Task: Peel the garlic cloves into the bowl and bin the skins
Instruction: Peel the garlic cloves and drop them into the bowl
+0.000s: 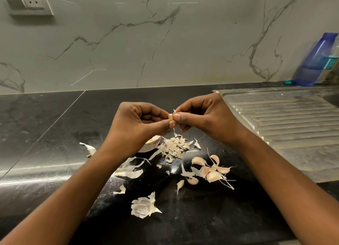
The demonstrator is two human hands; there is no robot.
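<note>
At the far left a wall socket (27,1) sits above the dark surface (45,125), and a stray skin (90,149) lies on its own there. The left hand (139,123) is raised above the surface, its fingers curled in, and thumb and forefinger pinch one end of a clove (171,116). Under that wrist the bowl (148,143) peeps out, mostly hidden, so its contents cannot be judged. The right hand (200,116) meets the left at the clove, fingers likewise curled, thumb and fingertips nipping the other end, where a sliver of skin stands up. Below the hands lies a pile of skins (176,145), with a large papery piece (144,206) nearer the person, and to the right of the pile a cluster of unpeeled cloves (211,169). Further right are the draining board (284,120) and a blue bottle (315,61). The step in hand looks like stripping this clove. Next it seems to need a firm pull on the loose skin, then a drop into the bowl just below. Several cloves wait, the skins are unbinned, and no bin shows.
</note>
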